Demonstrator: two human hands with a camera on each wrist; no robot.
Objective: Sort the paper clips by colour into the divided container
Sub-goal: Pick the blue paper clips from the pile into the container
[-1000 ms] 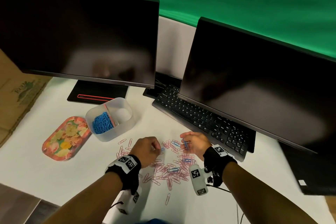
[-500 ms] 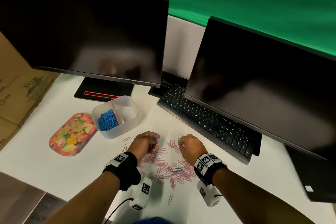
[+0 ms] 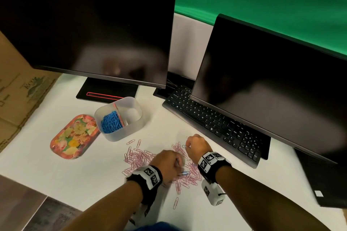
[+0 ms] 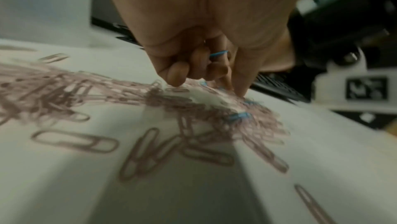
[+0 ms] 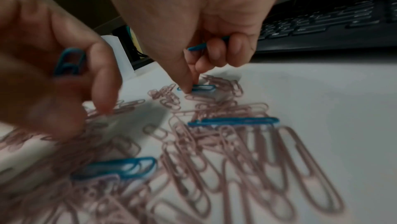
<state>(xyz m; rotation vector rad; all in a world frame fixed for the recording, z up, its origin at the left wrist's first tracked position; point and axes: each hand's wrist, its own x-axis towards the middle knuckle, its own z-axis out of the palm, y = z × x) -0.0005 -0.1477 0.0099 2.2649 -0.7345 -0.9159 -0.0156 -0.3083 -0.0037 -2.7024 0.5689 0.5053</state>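
Note:
A heap of pink paper clips (image 3: 139, 157) lies on the white desk with a few blue clips (image 3: 185, 173) mixed in. My left hand (image 3: 169, 164) hovers over the heap with curled fingers holding a blue clip (image 4: 218, 54), index finger and thumb reaching down into the pile. My right hand (image 3: 195, 146) holds a blue clip (image 5: 206, 45) in its curled fingers, while thumb and forefinger touch another blue clip (image 5: 201, 88) on the desk. The divided container (image 3: 129, 133) stands behind to the left, with blue clips (image 3: 111, 123) in its left compartment; the right compartment looks empty.
A flowered oval tray (image 3: 74, 137) lies left of the container. A black keyboard (image 3: 216, 124) runs close behind my right hand, under the right monitor (image 3: 272, 84). A second monitor (image 3: 84, 30) stands behind the container. Cardboard boxes (image 3: 18, 90) line the left.
My left hand has moved right and nearer, onto the middle of the heap. My right hand has stayed at the far right edge of the pile, lowering onto a blue clip.

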